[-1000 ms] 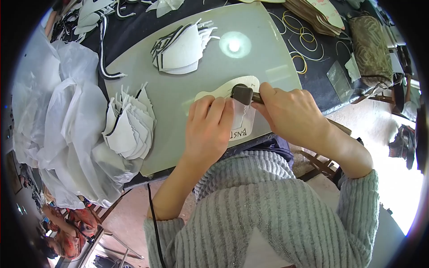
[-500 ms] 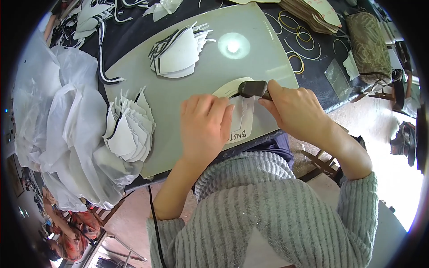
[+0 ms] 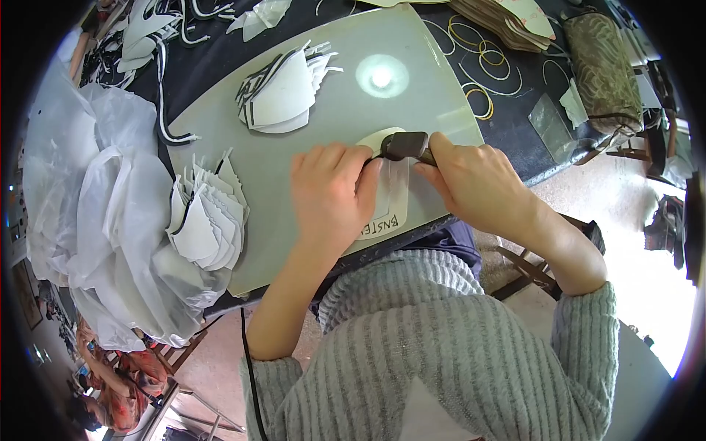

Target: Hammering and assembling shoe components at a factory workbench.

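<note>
My right hand (image 3: 482, 176) grips the handle of a hammer (image 3: 404, 145), whose dark head rests over the upper part of a pale, curved template (image 3: 396, 202). Clear film seems to cover part of that template, and dark lettering marks its near end. My left hand (image 3: 332, 187) lies across the template's left side, thumb and fingers closed together right beside the hammer head. A thin dark edge shows by its fingertips; what they pinch is mostly hidden.
A grey-green board (image 3: 294, 158) carries a far stack of white shaped pieces with dark edging (image 3: 283, 92) and a nearer stack (image 3: 209, 224). Plastic bags (image 3: 121, 198) crowd the left. Cord loops (image 3: 482, 59) and a patterned roll (image 3: 604, 73) lie right. Another person (image 3: 121, 386) sits lower left.
The view has shifted slightly. My left hand has moved closer to the hammer head, its fingertips now beside it. The hammer stays low over the template.
</note>
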Demonstrator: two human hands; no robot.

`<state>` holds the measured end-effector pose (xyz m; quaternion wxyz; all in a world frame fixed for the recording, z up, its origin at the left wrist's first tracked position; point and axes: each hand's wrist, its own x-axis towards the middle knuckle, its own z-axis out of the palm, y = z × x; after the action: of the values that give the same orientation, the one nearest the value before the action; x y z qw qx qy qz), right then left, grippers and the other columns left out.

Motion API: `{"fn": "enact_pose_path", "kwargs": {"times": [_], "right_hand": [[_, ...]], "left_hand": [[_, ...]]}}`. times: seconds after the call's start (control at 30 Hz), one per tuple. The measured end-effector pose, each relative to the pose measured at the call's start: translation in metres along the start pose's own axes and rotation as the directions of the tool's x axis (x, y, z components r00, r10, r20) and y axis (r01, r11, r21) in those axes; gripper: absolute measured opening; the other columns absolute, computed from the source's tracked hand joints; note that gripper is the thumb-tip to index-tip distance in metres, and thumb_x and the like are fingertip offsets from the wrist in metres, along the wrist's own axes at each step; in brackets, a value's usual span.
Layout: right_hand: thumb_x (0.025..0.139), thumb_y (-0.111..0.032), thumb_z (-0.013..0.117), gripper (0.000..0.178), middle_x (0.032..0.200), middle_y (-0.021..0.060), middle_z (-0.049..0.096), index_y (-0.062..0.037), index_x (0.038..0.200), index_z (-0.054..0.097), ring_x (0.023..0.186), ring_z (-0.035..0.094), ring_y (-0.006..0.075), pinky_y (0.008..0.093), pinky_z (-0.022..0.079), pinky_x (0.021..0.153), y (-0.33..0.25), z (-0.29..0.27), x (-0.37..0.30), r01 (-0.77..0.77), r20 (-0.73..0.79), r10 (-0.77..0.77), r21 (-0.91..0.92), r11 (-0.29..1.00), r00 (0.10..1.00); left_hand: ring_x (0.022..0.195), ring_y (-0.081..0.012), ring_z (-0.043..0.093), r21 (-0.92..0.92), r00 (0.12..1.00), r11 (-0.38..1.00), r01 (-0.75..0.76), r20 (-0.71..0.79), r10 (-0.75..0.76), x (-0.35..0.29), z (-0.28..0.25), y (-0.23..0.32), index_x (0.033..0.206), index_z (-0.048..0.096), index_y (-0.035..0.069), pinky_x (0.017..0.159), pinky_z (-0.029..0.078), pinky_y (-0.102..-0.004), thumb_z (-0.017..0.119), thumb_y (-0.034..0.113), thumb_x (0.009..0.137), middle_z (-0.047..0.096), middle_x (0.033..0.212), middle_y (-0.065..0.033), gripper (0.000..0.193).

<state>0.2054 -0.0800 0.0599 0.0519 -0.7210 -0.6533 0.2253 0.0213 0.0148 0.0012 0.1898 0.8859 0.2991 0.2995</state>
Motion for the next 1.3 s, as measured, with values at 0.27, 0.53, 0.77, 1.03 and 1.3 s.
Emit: {"fn": "enact_pose_path", "kwargs": {"times": [0.27, 0.53, 0.77, 1.03, 1.3], "right_hand": [[0.099, -0.026, 0.057, 0.031, 0.065, 0.0204, 0.062, 0.002, 0.091, 0.047, 0.062, 0.065, 0.0409, 0.0484, 0.05, 0.055, -0.005, -0.006, -0.003, -0.048, 0.031, 0.049, -0.024, 0.999, 0.998], [0.1, -0.026, 0.057, 0.031, 0.065, 0.0205, 0.062, 0.0021, 0.092, 0.047, 0.062, 0.064, 0.0421, 0.0493, 0.049, 0.055, 0.002, -0.003, -0.003, -0.036, 0.019, 0.035, 0.02, 0.999, 0.999], [0.099, -0.025, 0.058, 0.03, 0.065, 0.0207, 0.062, 0.002, 0.091, 0.047, 0.063, 0.063, 0.0422, 0.0492, 0.048, 0.055, 0.0, -0.006, -0.002, -0.046, 0.019, 0.045, 0.028, 0.999, 0.999], [0.099, -0.028, 0.058, 0.032, 0.061, 0.0178, 0.061, 0.0003, 0.088, 0.049, 0.057, 0.064, 0.0377, 0.0442, 0.05, 0.05, -0.002, -0.018, 0.001, 0.074, -0.09, -0.072, 0.023, 0.997, 0.993], [0.099, -0.032, 0.059, 0.035, 0.056, 0.0128, 0.06, -0.0016, 0.085, 0.05, 0.053, 0.066, 0.0314, 0.0394, 0.051, 0.047, -0.003, -0.016, 0.007, 0.162, -0.089, -0.172, -0.109, 0.981, 0.981]], "left_hand": [[0.068, -0.0231, 0.057, 0.122, 1.0, 0.992, -0.009, -0.027, 0.013, 0.002, 0.007, 0.002, 0.082, 0.065, 0.009, 0.068, 0.039, -0.0365, 0.07, 0.008, 0.083, 0.061, 0.074, -0.0033, 0.006], [0.082, -0.0249, 0.058, 0.026, 0.969, 0.973, -0.231, 0.097, 0.227, -0.013, -0.013, -0.002, 0.103, 0.07, 0.005, 0.077, 0.044, -0.0377, 0.066, -0.002, 0.08, 0.062, 0.087, -0.0067, 0.024], [0.085, -0.0263, 0.058, -0.043, 0.987, 0.989, -0.141, 0.07, 0.144, -0.014, -0.011, -0.004, 0.104, 0.071, 0.004, 0.076, 0.048, -0.0378, 0.068, -0.005, 0.074, 0.061, 0.093, -0.0056, 0.031], [0.085, -0.0271, 0.058, 0.034, 0.98, 0.98, -0.195, 0.059, 0.192, -0.017, -0.009, -0.003, 0.104, 0.07, 0.003, 0.074, 0.049, -0.0388, 0.069, -0.004, 0.071, 0.06, 0.093, -0.0068, 0.033], [0.086, -0.0286, 0.057, 0.031, 0.982, 0.982, -0.185, 0.041, 0.184, -0.017, -0.008, -0.002, 0.103, 0.069, 0.003, 0.076, 0.049, -0.0392, 0.068, -0.002, 0.074, 0.061, 0.096, -0.008, 0.029]]}}
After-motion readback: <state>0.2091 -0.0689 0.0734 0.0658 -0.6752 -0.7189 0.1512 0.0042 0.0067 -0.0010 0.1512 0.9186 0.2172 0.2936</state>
